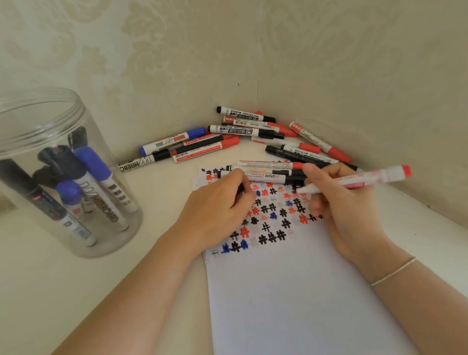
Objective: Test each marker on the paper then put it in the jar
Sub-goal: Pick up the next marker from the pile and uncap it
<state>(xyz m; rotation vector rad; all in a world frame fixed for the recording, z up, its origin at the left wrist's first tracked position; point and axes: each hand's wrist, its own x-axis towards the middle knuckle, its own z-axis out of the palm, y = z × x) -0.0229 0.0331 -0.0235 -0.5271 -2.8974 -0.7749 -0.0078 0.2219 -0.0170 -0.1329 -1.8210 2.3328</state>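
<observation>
My right hand (346, 211) holds a red marker (366, 179) with its uncapped tip pointing left, just above the paper (291, 298). The sheet's upper part carries several rows of black, red and blue hash marks. My left hand (218, 211) rests on the paper's left edge with its fingers curled around something dark, probably the cap; I cannot see it clearly. A clear plastic jar (47, 173) stands at the left and holds several black and blue markers.
A loose pile of markers (241, 138) in red, black and blue lies in the corner against the patterned wall, with a few overlapping the paper's top edge. The white tabletop (124, 296) spreads between jar and paper.
</observation>
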